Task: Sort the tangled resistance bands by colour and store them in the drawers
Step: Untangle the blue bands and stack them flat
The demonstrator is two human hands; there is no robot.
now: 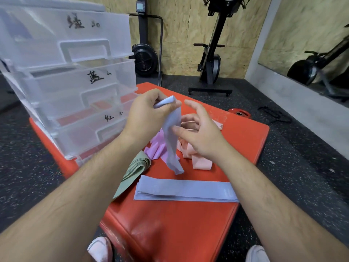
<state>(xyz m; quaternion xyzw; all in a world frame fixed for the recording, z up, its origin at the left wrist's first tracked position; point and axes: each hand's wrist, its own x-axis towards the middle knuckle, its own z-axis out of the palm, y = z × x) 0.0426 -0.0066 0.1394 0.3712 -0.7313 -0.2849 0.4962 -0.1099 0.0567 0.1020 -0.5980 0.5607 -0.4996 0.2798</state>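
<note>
My left hand (146, 110) pinches the top end of a pale blue band (171, 142), which hangs down over the red mat (170, 220). My right hand (198, 129) is beside the hanging band with fingers spread and relaxed, its thumb touching the band's side. A folded stack of pale blue bands (186, 190) lies flat on the mat in front of me. Green bands (132, 171) lie to its left. Purple bands (157, 148) and pink bands (196, 157) sit tangled behind the hanging one. A clear plastic drawer unit (71, 76) with handwritten labels stands at the left, its drawers pulled out.
The red mat lies on a dark speckled rubber floor (283, 148). A red weight plate (239, 113) lies past the mat's far corner. Exercise machines (211, 59) stand against the plywood wall behind. My white shoes (100, 250) show at the bottom edge.
</note>
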